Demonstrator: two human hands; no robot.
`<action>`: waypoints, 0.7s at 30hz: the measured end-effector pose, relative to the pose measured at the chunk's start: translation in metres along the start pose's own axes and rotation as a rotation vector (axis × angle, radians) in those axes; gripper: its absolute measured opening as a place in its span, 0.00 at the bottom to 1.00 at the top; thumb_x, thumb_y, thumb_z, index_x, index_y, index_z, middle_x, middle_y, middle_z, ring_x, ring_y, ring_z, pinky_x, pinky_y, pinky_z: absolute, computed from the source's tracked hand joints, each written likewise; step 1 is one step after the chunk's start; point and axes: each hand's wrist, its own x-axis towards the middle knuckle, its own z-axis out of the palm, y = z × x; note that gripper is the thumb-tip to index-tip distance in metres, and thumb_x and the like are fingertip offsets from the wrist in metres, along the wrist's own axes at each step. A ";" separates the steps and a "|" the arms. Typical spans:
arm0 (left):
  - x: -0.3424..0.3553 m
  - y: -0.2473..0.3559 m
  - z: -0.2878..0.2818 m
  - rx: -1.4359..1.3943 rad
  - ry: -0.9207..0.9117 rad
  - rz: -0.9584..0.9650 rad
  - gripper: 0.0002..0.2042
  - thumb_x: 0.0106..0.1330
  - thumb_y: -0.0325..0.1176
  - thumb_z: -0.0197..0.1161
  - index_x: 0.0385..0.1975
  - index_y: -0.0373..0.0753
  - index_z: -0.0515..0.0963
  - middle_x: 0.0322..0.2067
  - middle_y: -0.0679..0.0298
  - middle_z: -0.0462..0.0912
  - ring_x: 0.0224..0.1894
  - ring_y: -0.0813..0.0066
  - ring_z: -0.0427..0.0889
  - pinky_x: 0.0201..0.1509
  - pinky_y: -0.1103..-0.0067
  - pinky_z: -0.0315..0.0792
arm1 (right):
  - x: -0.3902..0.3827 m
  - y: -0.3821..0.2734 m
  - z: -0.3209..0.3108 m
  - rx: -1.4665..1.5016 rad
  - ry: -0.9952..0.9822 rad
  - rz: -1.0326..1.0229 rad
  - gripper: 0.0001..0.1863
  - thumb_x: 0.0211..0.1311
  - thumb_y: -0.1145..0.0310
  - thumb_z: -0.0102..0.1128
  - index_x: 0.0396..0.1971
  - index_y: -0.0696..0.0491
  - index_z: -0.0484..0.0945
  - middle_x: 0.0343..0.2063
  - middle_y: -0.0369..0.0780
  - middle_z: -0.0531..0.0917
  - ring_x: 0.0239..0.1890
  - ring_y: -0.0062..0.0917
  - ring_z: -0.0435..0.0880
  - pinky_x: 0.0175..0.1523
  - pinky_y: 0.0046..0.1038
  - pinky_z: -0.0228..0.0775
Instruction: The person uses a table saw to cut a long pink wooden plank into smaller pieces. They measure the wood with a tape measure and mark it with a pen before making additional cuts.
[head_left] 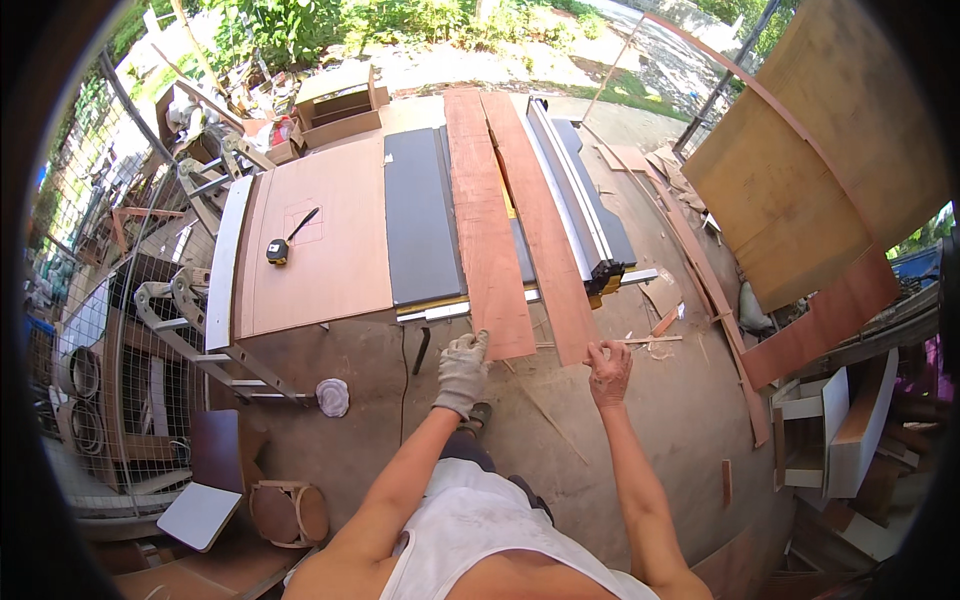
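Observation:
Two long reddish plywood strips lie side by side across a grey table saw (415, 220), their near ends jutting past its front edge. My left hand (463, 375), in a grey work glove, is closed at the near left corner of the left plywood strip (485, 230). My bare right hand (608, 372) grips the near end of the right plywood strip (545, 240). Between the strips runs a narrow gap with a bit of yellow showing; the saw blade cannot be made out. Right of the strips stands the long rip fence (570, 185).
A wooden side panel (340, 250) left of the saw bears a tape measure (278, 251) and a black-handled tool (302, 224). A folding ladder (185, 320) supports its left end. Large plywood sheets (790, 170) lean at right. Offcuts (665, 320) and a cable (405, 385) lie on the floor.

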 end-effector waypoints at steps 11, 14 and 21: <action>0.008 0.008 -0.011 0.005 0.029 0.014 0.31 0.48 0.40 0.70 0.55 0.40 0.73 0.46 0.60 0.74 0.51 0.61 0.71 0.55 0.66 0.64 | 0.063 0.009 0.008 -0.118 -0.108 -0.265 0.07 0.50 0.64 0.62 0.30 0.47 0.77 0.43 0.35 0.74 0.63 0.38 0.61 0.68 0.55 0.42; 0.009 0.008 -0.014 0.009 -0.004 0.016 0.31 0.48 0.40 0.70 0.55 0.40 0.73 0.45 0.61 0.75 0.50 0.62 0.72 0.55 0.67 0.65 | 0.079 0.011 0.018 -0.101 -0.123 -0.295 0.06 0.51 0.65 0.61 0.28 0.48 0.77 0.43 0.35 0.74 0.65 0.39 0.59 0.69 0.57 0.38; 0.007 0.009 -0.014 0.012 0.006 0.014 0.30 0.49 0.41 0.70 0.55 0.41 0.73 0.45 0.62 0.75 0.50 0.63 0.72 0.55 0.67 0.65 | 0.109 0.007 0.038 -0.090 -0.133 -0.256 0.06 0.49 0.64 0.62 0.27 0.48 0.76 0.38 0.35 0.74 0.62 0.37 0.63 0.69 0.57 0.40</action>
